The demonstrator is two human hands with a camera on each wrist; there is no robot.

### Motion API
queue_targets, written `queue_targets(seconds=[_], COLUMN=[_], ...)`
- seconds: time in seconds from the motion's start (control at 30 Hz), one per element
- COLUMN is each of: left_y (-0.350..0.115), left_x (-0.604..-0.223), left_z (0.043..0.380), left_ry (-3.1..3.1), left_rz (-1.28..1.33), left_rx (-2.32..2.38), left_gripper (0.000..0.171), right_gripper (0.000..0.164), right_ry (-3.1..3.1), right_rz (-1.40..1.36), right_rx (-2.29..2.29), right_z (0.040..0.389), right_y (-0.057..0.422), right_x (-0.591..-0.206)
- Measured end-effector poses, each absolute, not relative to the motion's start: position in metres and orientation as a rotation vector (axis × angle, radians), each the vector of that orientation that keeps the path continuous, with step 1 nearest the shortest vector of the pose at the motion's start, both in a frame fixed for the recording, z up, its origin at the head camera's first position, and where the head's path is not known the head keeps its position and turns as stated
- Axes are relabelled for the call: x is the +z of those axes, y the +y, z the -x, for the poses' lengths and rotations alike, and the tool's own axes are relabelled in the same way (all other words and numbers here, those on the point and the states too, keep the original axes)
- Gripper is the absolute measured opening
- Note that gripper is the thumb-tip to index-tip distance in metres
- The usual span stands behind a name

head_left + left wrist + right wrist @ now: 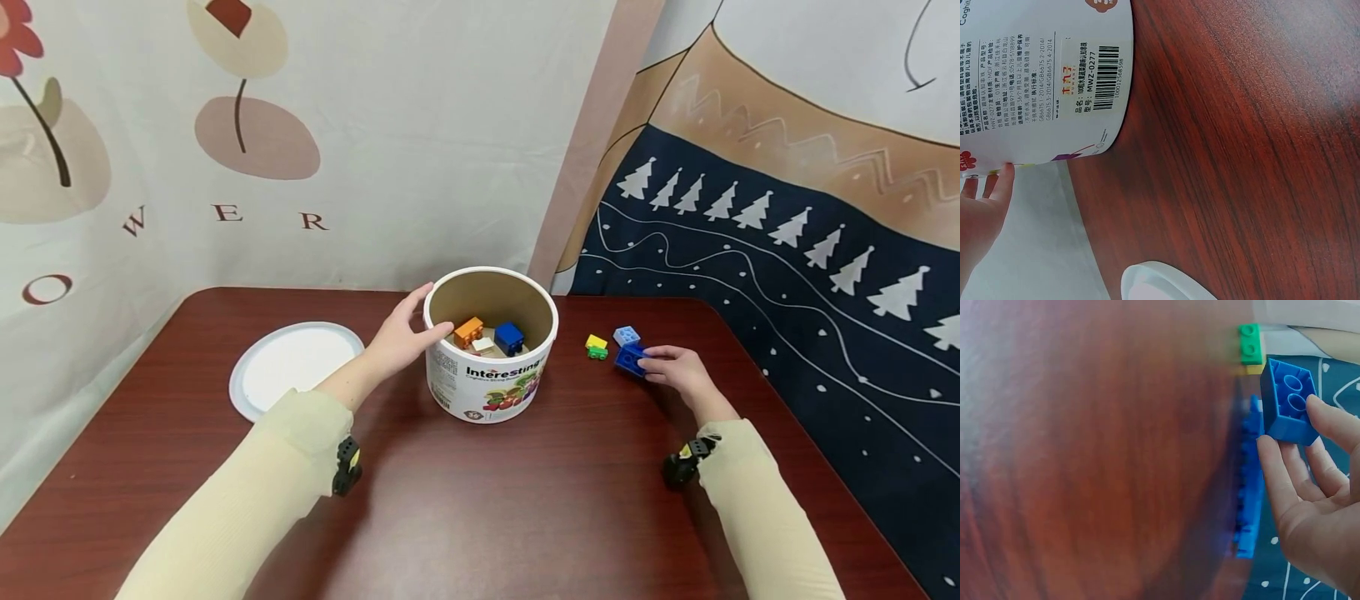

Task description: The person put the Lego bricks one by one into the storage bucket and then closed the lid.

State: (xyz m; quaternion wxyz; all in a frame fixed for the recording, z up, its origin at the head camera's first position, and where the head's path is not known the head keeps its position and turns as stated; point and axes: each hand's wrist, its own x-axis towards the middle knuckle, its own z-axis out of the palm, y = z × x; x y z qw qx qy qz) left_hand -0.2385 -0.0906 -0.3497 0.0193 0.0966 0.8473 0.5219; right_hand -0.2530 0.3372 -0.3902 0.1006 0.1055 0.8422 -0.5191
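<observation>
A white round bucket (486, 387) with a printed label stands on the table. My left hand (401, 333) holds its left side, the thumb over the rim and fingertips against the outer wall in the left wrist view. Inside lie an orange block (468, 332), a dark blue block (509, 338) and a whitish piece (482, 344). To the right, my right hand (681, 373) pinches a blue building block (1290, 403), its hollow underside showing in the right wrist view. Beside it are a light blue block (626, 336), a yellow block (596, 342) and a green block (597, 353).
A white round lid (288, 367) lies left of the bucket on the brown table (495, 508). Below the held block, a long blue studded piece (1249, 494) shows in the right wrist view. Printed cloths (420, 125) hang behind and to the right.
</observation>
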Motion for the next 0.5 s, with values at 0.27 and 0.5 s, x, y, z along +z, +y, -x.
queue_targets(seconds=[0.27, 0.5], left_y=[-0.091, -0.090], left_x=[-0.349, -0.350], left_z=[0.238, 0.238], left_ry=[2.623, 2.625], left_rz=[-0.295, -0.302], left_rx=[1.619, 1.619], left_gripper=[0.078, 0.078], right_gripper=[0.047, 0.051], right_ry=[2.499, 2.509], right_rz=[-0.175, -0.161], right_rx=[-1.647, -1.631], right_z=[0.250, 0.252], right_y=[0.336, 0.330], right_x=[-0.372, -0.357])
